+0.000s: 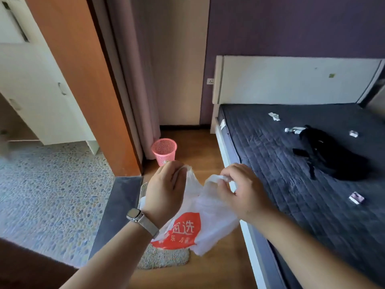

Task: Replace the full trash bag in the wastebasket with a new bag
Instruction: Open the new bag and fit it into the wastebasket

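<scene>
White plastic, printed with a red-orange patch, hangs between the two hands: this bag [208, 222] is held up in the air by its two handles, above the wooden floor [210, 274] and a speckled mat [162, 257]. The left hand [164, 190], a watch [133, 213] on its wrist, has its fingers [177, 166] curled round the left handle. The right hand [241, 190] pinches the right handle between thumb and curled fingers, and the two handles are drawn a little apart.

Further off, the pink mesh wastebasket [164, 151] stands upright on the floor, just beside the foot of a curtain [135, 80] and near an orange door [83, 80], well apart from the bag.

On the right, a bed [270, 163] with a dark quilted mattress carries a black bag [333, 159], a small bottle [293, 129] and scraps of paper.
</scene>
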Available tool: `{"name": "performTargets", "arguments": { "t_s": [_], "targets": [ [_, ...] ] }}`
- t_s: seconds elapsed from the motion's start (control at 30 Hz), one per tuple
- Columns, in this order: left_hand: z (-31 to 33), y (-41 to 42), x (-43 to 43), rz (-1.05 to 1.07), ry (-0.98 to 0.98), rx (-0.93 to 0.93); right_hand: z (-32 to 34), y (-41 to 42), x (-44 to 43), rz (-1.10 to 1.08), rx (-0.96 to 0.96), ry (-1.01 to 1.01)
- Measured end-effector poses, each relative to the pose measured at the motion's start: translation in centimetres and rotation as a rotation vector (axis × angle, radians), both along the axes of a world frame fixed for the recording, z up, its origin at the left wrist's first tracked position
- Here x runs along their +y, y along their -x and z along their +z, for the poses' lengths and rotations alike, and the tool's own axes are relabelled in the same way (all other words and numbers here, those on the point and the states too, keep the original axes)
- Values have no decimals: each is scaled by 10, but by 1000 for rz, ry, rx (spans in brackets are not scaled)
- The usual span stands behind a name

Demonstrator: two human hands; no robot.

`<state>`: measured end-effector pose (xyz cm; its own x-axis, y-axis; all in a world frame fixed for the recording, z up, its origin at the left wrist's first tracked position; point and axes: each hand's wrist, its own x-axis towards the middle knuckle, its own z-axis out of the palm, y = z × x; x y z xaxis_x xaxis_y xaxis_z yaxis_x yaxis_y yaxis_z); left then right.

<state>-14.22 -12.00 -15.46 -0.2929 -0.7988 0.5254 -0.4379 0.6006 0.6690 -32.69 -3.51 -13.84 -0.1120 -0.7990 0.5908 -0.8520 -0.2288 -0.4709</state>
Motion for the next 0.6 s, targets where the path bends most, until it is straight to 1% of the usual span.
{"name": "performTargets", "arguments": {
  "t_s": [0.27, 0.43, 0.6],
  "targets": [
    [3, 30, -104, -48, 3, 60, -2, 26, -92, -96, -24, -6],
    [-8, 64, -158, -29, -23, 13, -21, 59, -153, -69, -70, -13],
    [-14, 115, -228, 31, -27, -53, -37, 116, -231, -10, -112, -41]
  ]
}}
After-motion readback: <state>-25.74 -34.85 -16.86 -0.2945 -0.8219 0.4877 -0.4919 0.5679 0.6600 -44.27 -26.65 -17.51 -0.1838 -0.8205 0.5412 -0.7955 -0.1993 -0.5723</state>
